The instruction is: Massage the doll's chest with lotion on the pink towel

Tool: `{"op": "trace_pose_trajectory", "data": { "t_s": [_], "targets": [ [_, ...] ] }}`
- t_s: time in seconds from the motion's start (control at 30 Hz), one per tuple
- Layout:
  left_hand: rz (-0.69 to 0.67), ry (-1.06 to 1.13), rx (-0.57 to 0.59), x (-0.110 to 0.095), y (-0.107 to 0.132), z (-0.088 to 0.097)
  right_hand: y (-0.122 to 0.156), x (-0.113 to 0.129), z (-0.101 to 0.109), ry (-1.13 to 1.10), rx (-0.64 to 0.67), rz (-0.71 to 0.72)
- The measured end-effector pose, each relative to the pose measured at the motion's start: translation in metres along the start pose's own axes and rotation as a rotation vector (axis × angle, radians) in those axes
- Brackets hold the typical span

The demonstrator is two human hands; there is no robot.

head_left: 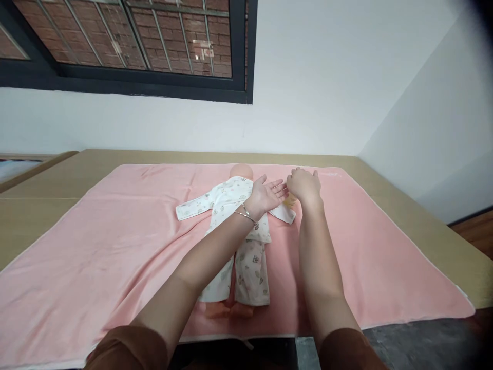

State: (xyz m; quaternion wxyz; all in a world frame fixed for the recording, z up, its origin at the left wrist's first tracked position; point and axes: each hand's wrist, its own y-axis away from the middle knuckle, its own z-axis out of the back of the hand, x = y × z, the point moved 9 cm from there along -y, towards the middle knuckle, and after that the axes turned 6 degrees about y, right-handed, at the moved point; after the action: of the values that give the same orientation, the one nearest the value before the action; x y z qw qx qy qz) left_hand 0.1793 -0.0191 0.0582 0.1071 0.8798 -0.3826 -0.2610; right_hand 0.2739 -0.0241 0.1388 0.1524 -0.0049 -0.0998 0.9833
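A baby doll lies on its back on a pink blanket, dressed in a white printed top and matching trousers. My left hand is over the doll's chest and one sleeve, palm up, fingers stretched out and holding nothing. Bracelets circle that wrist. My right hand is just right of the left fingertips, back toward me, fingers curled. What those fingers hold, if anything, is hidden. Below the hands, one white sleeve partly shows beside a yellow patch that I cannot make out.
The blanket covers most of a wooden table, which stands against a white wall. A dark-framed window with bars is at the upper left. Grey floor shows past the table's front edge at the right.
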Motion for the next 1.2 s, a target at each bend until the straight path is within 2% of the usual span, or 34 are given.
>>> {"op": "trace_pose_trajectory", "data": {
  "t_s": [0.17, 0.33, 0.67, 0.8, 0.9, 0.97, 1.03, 1.13, 1.2],
  "targets": [
    [-0.055, -0.002, -0.081, -0.009, 0.047, 0.031, -0.001, 0.005, 0.0, 0.052, -0.031, -0.042],
    [-0.02, 0.01, -0.106, -0.015, 0.084, 0.05, 0.004, 0.005, -0.002, 0.063, -0.086, -0.118],
    [-0.102, 0.025, -0.063, -0.056, 0.131, 0.059, 0.012, -0.003, -0.015, -0.066, -0.144, -0.094],
    [-0.104, 0.011, -0.052, -0.067, 0.143, 0.058, 0.019, -0.011, -0.017, -0.301, -0.172, -0.126],
    [-0.117, -0.004, -0.044, -0.073, 0.147, 0.057, 0.028, -0.012, -0.003, -0.461, -0.258, -0.178],
    [-0.131, -0.018, -0.04, -0.076, 0.148, 0.057, 0.039, 0.0, 0.016, -0.533, -0.354, -0.171],
    [-0.142, -0.032, -0.041, -0.078, 0.149, 0.057, 0.05, 0.026, 0.03, -0.633, -0.373, -0.109],
    [-0.149, -0.061, -0.049, -0.077, 0.155, 0.054, 0.069, 0.087, 0.045, -0.697, -0.279, 0.104],
    [-0.134, -0.103, 0.003, -0.072, 0.164, 0.044, 0.085, 0.122, 0.051, -0.666, -0.234, 0.179]
  ]
}}
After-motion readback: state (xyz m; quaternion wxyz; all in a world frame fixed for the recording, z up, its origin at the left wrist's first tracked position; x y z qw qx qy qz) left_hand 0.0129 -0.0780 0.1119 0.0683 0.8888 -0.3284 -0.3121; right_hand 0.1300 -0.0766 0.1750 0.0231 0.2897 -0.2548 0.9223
